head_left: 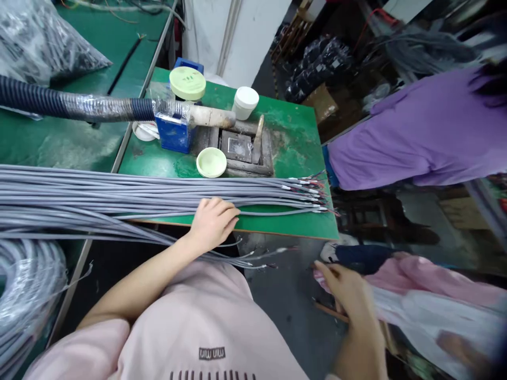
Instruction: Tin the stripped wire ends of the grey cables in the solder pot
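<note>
Long grey cables lie side by side across the green table, their stripped ends with thin coloured wires at the right. My left hand rests at the front edge of this bundle, its fingers curled together over a grey cable. Below the table edge, a few more cables hang past my left forearm, close to my shirt. Off to the right, beyond the table, my right hand is held low over the floor. It is smeared by motion, and whether it holds anything is unclear.
A solder pot is set in the table behind the cables, with a fume hose, a blue box, a shallow round lid and a white tub around it. A coiled cable lies left. Persons in purple and pink are at right.
</note>
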`<state>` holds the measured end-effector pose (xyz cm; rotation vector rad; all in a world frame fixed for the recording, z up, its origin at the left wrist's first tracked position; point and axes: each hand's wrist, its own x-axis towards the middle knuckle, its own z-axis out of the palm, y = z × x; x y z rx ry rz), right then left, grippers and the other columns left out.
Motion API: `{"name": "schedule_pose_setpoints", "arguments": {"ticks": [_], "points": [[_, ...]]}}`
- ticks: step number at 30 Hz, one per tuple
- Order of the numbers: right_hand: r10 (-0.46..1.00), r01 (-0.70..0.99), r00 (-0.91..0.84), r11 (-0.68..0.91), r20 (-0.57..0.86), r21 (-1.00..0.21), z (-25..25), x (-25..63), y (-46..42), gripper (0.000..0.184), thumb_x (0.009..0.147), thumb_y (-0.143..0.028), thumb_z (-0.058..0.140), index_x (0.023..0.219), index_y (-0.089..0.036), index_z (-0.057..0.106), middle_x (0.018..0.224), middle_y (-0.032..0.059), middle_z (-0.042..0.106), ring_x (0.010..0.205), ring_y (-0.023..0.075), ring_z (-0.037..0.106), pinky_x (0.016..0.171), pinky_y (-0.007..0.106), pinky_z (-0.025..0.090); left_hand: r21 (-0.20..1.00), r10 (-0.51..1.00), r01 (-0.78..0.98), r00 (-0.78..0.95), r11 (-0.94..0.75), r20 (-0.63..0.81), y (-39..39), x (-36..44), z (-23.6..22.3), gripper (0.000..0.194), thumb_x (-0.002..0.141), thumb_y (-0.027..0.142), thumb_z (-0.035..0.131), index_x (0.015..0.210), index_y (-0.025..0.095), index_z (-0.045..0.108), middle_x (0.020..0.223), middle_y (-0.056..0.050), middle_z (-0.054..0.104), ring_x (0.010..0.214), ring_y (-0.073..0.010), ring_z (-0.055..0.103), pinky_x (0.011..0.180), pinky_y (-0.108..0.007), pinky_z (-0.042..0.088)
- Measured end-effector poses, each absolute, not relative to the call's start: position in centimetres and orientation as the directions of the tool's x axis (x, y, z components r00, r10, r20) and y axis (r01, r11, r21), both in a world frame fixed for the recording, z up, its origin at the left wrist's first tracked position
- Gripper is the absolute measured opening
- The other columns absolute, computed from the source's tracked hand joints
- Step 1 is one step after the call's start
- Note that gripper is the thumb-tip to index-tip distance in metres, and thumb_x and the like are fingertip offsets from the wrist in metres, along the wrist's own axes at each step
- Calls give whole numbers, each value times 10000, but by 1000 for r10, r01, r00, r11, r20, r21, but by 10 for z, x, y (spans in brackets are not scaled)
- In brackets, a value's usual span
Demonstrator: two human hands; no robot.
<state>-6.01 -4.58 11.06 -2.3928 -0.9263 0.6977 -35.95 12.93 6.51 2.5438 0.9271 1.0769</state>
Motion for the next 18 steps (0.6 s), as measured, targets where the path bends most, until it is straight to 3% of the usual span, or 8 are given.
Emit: {"name": "schedule_pose_setpoints", "arguments": {"ticks": [2, 4, 7, 10, 12, 14, 16, 18], "points": [[756, 448, 530, -633, -383, -631, 92, -81, -51, 184, 691, -420, 710, 634, -246, 718, 588, 84, 703, 494, 268, 662, 439, 364, 497, 332, 621, 530, 598, -781, 506, 130, -344, 64, 151, 908, 221, 544, 988, 170, 661, 941, -59, 695, 861, -205, 539, 704, -363, 301], [837, 336, 273, -544, -473, -769, 81, -115, -42, 266, 751, -481, 655, 747, -226, 734, 692, 85, 732, 533, 236, 677, 488, 360, 535, 283, 632, 570, 633, -771, 447, 131, -334, 67, 140, 908, 212, 537, 926, 161, 667, 872, -64, 676, 842, -217, 519, 688, -371, 285], [863, 50, -48, -500, -502, -865, 79, -162, -10, 323, 764, -497, 653, 885, -203, 714, 732, 71, 738, 486, 187, 657, 430, 292, 497, 350, 642, 538, 628, -767, 440, 128, -334, 81, 155, 919, 231, 521, 896, 159, 657, 856, -70, 655, 821, -217, 497, 679, -364, 302], [933, -224, 256, -196, -252, -955, 98, -172, 22, 348, 797, -505, 619, 986, -213, 642, 786, 53, 745, 475, 159, 648, 399, 247, 466, 478, 623, 410, 614, -777, 485, 114, -346, 97, 175, 935, 252, 495, 950, 154, 639, 893, -74, 649, 810, -200, 498, 690, -344, 348], [839, -201, 544, 118, -10, -972, 116, -163, 35, 332, 840, -489, 569, 1005, -205, 610, 756, 33, 737, 418, 125, 597, 363, 219, 424, 546, 599, 314, 638, -777, 484, 101, -357, 101, 174, 938, 247, 489, 965, 152, 632, 881, -73, 643, 796, -187, 503, 697, -333, 375], [700, -44, 684, 323, 207, -945, 134, -155, 38, 285, 886, -434, 526, 1010, -190, 603, 673, 6, 707, 357, 89, 512, 330, 192, 351, 616, 585, 244, 680, -749, 443, 89, -367, 98, 159, 932, 237, 500, 965, 157, 633, 865, -68, 638, 777, -176, 505, 700, -325, 395], [700, 106, 632, 346, 332, -932, 144, -154, 36, 251, 913, -377, 504, 999, -172, 621, 559, -25, 642, 327, 68, 425, 319, 182, 280, 715, 600, 197, 710, -671, 368, 81, -373, 92, 140, 917, 241, 531, 951, 166, 645, 838, -57, 635, 767, -166, 513, 710, -319, 414], [846, 212, 437, 233, 305, -949, 146, -164, 31, 252, 922, -348, 490, 984, -161, 647, 470, -52, 553, 342, 66, 394, 346, 185, 277, 842, 659, 146, 695, -519, 286, 78, -376, 90, 139, 886, 266, 591, 955, 169, 663, 824, -48, 634, 782, -159, 538, 733, -314, 438]]}}
